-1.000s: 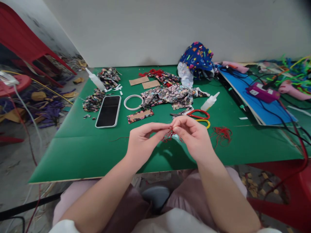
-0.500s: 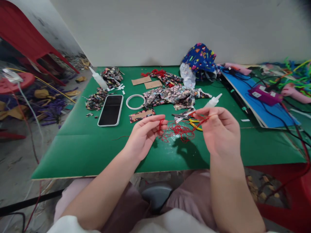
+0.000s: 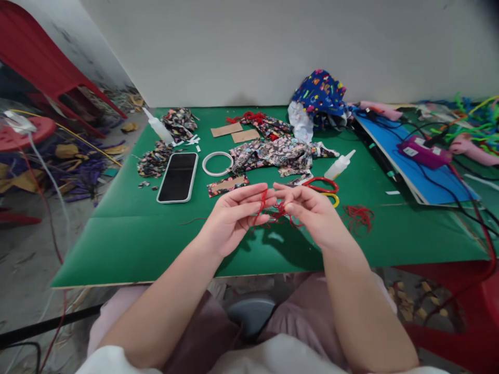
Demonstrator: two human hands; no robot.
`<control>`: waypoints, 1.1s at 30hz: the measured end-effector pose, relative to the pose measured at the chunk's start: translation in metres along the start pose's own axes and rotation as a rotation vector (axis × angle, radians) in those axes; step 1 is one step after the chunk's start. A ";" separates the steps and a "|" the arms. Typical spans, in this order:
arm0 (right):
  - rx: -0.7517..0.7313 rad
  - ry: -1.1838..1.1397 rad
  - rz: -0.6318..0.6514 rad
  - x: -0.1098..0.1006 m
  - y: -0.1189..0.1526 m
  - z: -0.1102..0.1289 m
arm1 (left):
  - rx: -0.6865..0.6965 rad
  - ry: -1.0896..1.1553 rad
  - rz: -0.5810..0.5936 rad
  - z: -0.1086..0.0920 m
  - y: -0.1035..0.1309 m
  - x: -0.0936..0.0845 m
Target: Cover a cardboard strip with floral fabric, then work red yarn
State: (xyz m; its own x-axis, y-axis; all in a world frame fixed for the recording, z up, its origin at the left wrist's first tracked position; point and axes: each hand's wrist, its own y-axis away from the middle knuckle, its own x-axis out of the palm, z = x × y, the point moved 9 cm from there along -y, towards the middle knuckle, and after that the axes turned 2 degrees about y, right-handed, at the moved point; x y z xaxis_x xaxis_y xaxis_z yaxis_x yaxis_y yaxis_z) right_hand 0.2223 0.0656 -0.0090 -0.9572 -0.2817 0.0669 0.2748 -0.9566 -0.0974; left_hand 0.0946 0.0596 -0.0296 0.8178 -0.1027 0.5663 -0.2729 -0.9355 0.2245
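Red thread [image 3: 263, 200] is looped round the fingers of my left hand [image 3: 230, 218], which is partly curled with the thumb against it. My right hand [image 3: 312, 213] is beside it, thumb and forefinger pinched near the fingertips of the left, on what looks like the same thread. A loose tangle of the thread lies under both hands, partly hidden by them. Another small tangle of red thread [image 3: 359, 219] lies on the table to the right of my right hand. Scissors with red and yellow handles [image 3: 322, 184] lie just behind my right hand, their blades partly covered.
On the green table [image 3: 136, 249] lie a phone [image 3: 177, 177], a white ring [image 3: 218, 164], floral cloth [image 3: 273, 156], cardboard pieces [image 3: 245, 136] and a glue bottle [image 3: 340, 165]. A second bottle [image 3: 159, 127] leans at back left. A blue folder [image 3: 413, 150] with cables is at right.
My right hand has moved left, from drawing thread out at the right to beside my left hand. The scissors' handles and a thread tangle on the right are now uncovered.
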 end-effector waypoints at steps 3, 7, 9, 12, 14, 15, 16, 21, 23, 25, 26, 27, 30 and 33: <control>0.030 -0.043 0.026 0.007 -0.002 -0.007 | 0.020 -0.023 -0.027 -0.001 0.000 -0.003; 0.080 -0.045 0.034 0.011 -0.002 -0.015 | 0.058 0.014 -0.040 -0.002 -0.003 -0.002; 0.113 -0.068 0.081 0.018 -0.001 -0.019 | 0.054 0.045 -0.042 -0.001 -0.004 -0.002; 0.152 -0.124 0.148 0.029 0.000 -0.021 | 0.034 0.064 -0.074 0.002 -0.005 -0.004; 0.168 -0.123 0.135 0.030 0.000 -0.022 | 0.019 0.056 -0.078 0.003 -0.005 -0.005; 0.169 -0.112 0.115 0.029 -0.001 -0.022 | 0.011 0.049 -0.073 0.004 -0.005 -0.005; 0.171 -0.102 0.093 0.027 -0.001 -0.022 | 0.004 0.044 -0.067 0.005 -0.006 -0.006; 0.192 -0.112 0.067 0.020 -0.003 -0.025 | -0.036 0.061 -0.096 0.010 -0.008 -0.013; 0.207 -0.098 0.068 0.017 -0.002 -0.026 | -0.058 0.081 -0.114 0.010 -0.009 -0.016; 0.208 -0.076 0.056 0.012 -0.002 -0.025 | -0.084 0.106 -0.124 0.010 -0.009 -0.019; 0.202 -0.064 0.046 0.009 -0.002 -0.024 | -0.098 0.117 -0.125 0.010 -0.009 -0.019; 0.192 -0.053 0.035 0.006 -0.002 -0.023 | -0.113 0.121 -0.123 0.010 -0.009 -0.020; 0.173 -0.033 0.016 -0.002 -0.002 -0.018 | -0.124 0.046 -0.124 0.010 -0.010 -0.025; 0.178 -0.057 -0.007 -0.010 -0.002 -0.017 | -0.041 -0.236 -0.157 0.003 -0.013 -0.035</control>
State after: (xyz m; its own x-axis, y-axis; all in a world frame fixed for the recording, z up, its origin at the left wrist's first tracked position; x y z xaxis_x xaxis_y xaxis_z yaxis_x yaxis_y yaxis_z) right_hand 0.2296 0.0714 -0.0262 -0.9537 -0.2742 0.1233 0.2850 -0.9552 0.0799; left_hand 0.0712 0.0739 -0.0544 0.9457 -0.0377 0.3229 -0.1498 -0.9321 0.3299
